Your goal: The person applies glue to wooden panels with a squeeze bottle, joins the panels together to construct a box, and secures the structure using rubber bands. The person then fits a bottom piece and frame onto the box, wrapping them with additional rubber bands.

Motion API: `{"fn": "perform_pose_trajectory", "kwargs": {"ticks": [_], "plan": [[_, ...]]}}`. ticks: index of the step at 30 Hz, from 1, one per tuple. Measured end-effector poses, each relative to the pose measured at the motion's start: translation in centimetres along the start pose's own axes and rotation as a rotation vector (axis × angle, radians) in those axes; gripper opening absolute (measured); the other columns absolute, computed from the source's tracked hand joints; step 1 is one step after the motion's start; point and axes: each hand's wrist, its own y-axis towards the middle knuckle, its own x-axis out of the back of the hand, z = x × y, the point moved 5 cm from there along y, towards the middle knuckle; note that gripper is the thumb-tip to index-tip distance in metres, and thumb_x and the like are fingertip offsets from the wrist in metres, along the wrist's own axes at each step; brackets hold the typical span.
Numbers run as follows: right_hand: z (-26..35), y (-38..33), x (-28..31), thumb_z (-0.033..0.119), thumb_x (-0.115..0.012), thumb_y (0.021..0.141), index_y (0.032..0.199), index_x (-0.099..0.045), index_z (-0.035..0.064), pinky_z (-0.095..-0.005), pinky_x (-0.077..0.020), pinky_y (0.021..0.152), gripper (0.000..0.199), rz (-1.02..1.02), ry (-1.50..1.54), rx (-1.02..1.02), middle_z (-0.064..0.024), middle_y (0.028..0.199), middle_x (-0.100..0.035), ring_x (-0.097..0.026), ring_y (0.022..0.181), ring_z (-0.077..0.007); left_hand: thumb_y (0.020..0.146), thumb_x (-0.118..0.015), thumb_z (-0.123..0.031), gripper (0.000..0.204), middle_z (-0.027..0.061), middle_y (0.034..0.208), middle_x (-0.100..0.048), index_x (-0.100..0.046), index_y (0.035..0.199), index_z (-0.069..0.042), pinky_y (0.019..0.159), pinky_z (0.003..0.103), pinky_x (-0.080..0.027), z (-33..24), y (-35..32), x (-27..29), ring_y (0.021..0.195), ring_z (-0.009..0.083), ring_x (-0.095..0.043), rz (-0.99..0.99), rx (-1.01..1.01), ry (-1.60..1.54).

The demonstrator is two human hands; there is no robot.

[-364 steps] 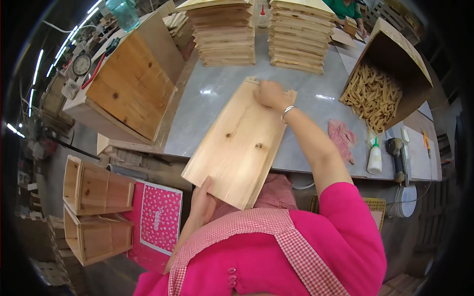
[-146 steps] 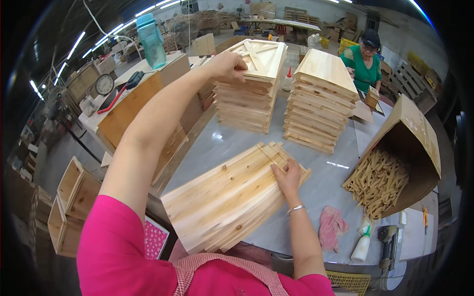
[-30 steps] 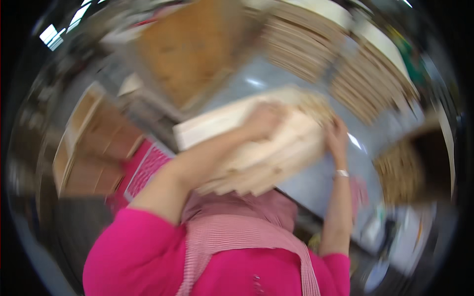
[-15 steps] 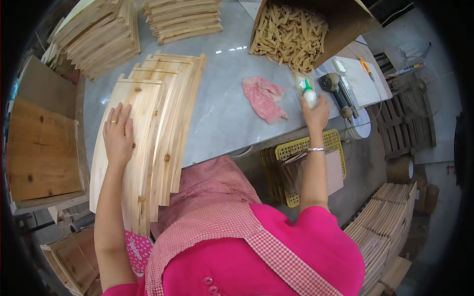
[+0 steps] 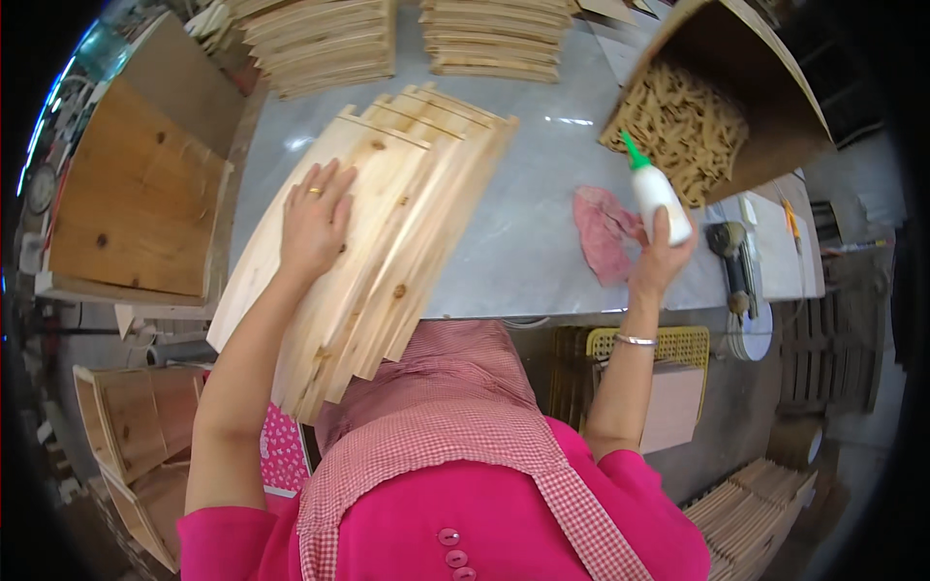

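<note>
My left hand [image 5: 312, 228] lies flat, fingers stretched out, on the topmost of several pale wooden boards [image 5: 373, 261]. These boards are fanned out in a slanting stack at the table's front edge, their near ends jutting out past it. Each far end that shows has a narrow groove across it. Fingers of my right hand [image 5: 663, 261] are wrapped round the lower part of a white glue bottle [image 5: 653, 189] with a green nozzle. It is tilted, nozzle up and to the left, above the table. Just left of the bottle, a crumpled pink cloth [image 5: 599, 237] lies on the tabletop.
Two more stacks of boards [image 5: 325, 44] stand at the table's back. A tipped box [image 5: 775, 116] at the right holds many small wooden strips [image 5: 683, 131]. Beside it lies a dark power tool [image 5: 731, 266]. A wooden panel [image 5: 131, 194] rises at the left; yellow crates [image 5: 678, 344] stand below the table.
My right hand has lifted the glue bottle off the table's right side and brought it nearer the cloth. The view has shifted, so most things appear farther right. My left hand stays on the boards.
</note>
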Motion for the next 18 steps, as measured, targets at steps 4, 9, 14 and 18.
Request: {"fn": "perform_pose_trajectory", "kwargs": {"ticks": [4, 9, 14, 18], "plan": [[-3.1, -0.8, -12.1, 0.023, -0.081, 0.086, 0.123, -0.049, -0.0002, -0.0258, -0.0533, 0.053, 0.054, 0.329, -0.075, -0.094, -0.0115, 0.1, -0.064, -0.067, 0.068, -0.0162, 0.099, -0.052, -0.026, 0.041, 0.0093, 0.152, -0.048, -0.059, 0.139, -0.018, 0.118, 0.052, -0.027, -0.5, -0.1, 0.3, 0.143, 0.0334, -0.038, 0.019, 0.019, -0.042], [-8.1, 0.3, -22.5, 0.039, -0.085, 0.077, 0.116, -0.057, -0.0018, -0.0407, -0.0564, 0.078, 0.063, 0.456, -0.426, 0.077, -0.0203, 0.103, -0.07, -0.07, 0.089, -0.031, 0.099, -0.053, -0.026, 0.041, 0.009, 0.151, -0.048, -0.059, 0.139, -0.018, 0.118, 0.052, -0.027, -0.8, 0.1, 0.7, 0.144, 0.0329, -0.037, 0.04, 0.045, -0.04], [-8.9, 0.7, -27.0, 0.045, -0.084, 0.072, 0.114, -0.06, -0.0016, -0.0434, -0.0532, 0.088, 0.067, 0.521, -0.539, 0.134, -0.0247, 0.105, -0.07, -0.068, 0.099, -0.0388, 0.099, -0.054, -0.027, 0.04, 0.0078, 0.151, -0.049, -0.06, 0.138, -0.02, 0.118, 0.051, -0.026, -0.9, 0.1, 0.9, 0.144, 0.0317, -0.037, 0.046, 0.059, -0.063], [-9.3, 1.9, -27.7, 0.043, -0.082, 0.073, 0.113, -0.061, -0.0006, -0.0436, -0.0543, 0.084, 0.063, 0.603, -0.611, 0.203, -0.0232, 0.102, -0.071, -0.069, 0.095, -0.0383, 0.099, -0.055, -0.027, 0.04, 0.0067, 0.151, -0.049, -0.061, 0.137, -0.02, 0.118, 0.051, -0.026, -0.8, 0.2, 0.9, 0.144, 0.0313, -0.037, 0.039, 0.054, -0.062]]}}
